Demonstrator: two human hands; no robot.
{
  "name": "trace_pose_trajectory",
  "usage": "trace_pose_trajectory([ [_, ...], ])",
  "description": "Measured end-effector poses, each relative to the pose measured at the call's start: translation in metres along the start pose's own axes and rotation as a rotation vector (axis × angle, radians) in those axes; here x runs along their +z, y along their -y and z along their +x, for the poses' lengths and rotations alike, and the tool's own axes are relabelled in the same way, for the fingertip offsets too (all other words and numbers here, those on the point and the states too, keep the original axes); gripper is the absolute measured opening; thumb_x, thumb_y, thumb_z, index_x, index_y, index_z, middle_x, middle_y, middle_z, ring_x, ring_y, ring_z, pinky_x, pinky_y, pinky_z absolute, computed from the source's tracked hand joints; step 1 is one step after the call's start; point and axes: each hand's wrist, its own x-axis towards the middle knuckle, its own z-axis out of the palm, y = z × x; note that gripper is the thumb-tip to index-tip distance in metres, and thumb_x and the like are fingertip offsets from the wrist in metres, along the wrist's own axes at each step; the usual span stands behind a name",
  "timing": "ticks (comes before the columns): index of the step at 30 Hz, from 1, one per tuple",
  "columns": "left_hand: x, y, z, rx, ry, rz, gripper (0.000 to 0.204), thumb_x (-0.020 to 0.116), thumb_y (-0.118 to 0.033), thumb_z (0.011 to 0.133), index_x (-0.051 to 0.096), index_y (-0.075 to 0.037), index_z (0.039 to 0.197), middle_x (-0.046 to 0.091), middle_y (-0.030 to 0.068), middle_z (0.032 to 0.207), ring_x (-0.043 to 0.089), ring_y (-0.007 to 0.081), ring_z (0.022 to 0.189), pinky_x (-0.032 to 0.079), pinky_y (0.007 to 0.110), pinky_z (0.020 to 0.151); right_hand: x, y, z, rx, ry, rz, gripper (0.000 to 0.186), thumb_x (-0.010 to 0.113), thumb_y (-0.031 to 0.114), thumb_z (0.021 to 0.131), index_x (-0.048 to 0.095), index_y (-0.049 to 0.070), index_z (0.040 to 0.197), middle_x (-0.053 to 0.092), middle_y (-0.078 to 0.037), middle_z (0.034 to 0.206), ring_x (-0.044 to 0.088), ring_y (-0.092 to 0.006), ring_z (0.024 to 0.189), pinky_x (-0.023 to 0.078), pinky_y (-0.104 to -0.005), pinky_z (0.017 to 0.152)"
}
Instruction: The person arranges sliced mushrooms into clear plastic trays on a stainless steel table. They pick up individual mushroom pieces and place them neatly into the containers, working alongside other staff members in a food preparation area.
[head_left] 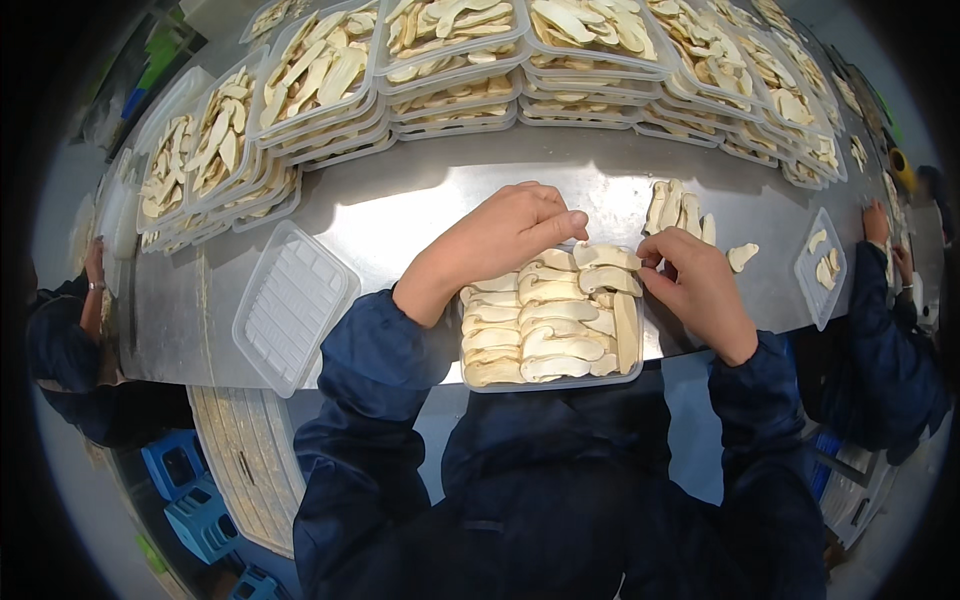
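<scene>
A clear plastic tray (553,383) in front of me holds pale mushroom slices (552,338) laid in overlapping rows. My left hand (500,230) is over its upper left edge with fingers curled and thumb bent; what they may hold is hidden. At the upper right corner, my right hand (690,275) pinches the end of a mushroom slice (620,258). Just beyond that hand lies a small pile of slices (668,208), with a single slice (740,257) to its right.
Stacked trays of slices (450,90) line the steel table's (380,180) far side. A ribbed clear tray (290,305) lies left; another with slices (822,285) lies right. Co-workers are at both sides (75,340) (890,380). Blue plastic stools (200,520) stand below left.
</scene>
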Motion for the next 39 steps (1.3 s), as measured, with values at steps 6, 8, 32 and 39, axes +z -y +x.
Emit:
trace_pose_trajectory([
  [6,-0.002,-0.002,-0.001,-0.07,0.055,-0.094,0.046,0.044,-0.035,0.102,0.074,0.0,0.099,0.062,0.0107,0.087,0.062,0.0237,0.086,0.049,0.034,0.081,0.002,0.002,0.001,-0.011,0.024,0.047,0.017,0.07,0.009,0.08,0.065,0.003,0.095,0.064,-0.01,0.083,0.064,-0.0243,0.071,0.051,-0.0323,0.064],
  [8,-0.002,-0.002,0.0,-0.075,0.058,-0.099,0.046,0.044,-0.035,0.102,0.073,0.001,0.099,0.062,0.0105,0.087,0.062,0.0231,0.086,0.049,0.033,0.081,0.001,0.001,0.0,-0.016,0.002,0.031,0.018,0.069,0.009,0.08,0.065,0.004,0.096,0.064,-0.009,0.084,0.064,-0.0242,0.071,0.052,-0.0321,0.063],
  [32,0.002,0.001,-0.001,-0.045,0.011,-0.11,0.054,0.044,-0.044,0.1,0.074,0.0,0.092,0.064,0.0175,0.082,0.062,0.0344,0.084,0.048,0.039,0.08,0.014,0.032,0.006,-0.225,-0.107,-0.245,0.023,0.072,0.012,0.074,0.057,0.008,0.092,0.055,-0.005,0.087,0.061,-0.0255,0.076,0.05,-0.0358,0.059],
  [39,0.001,0.001,0.0,-0.041,0.008,-0.097,0.054,0.045,-0.045,0.1,0.074,0.0,0.091,0.064,0.018,0.083,0.062,0.0353,0.085,0.048,0.04,0.081,0.018,0.035,0.006,-0.211,-0.05,-0.309,0.023,0.071,0.014,0.075,0.057,0.008,0.093,0.055,-0.005,0.088,0.062,-0.0258,0.077,0.05,-0.0356,0.061],
])
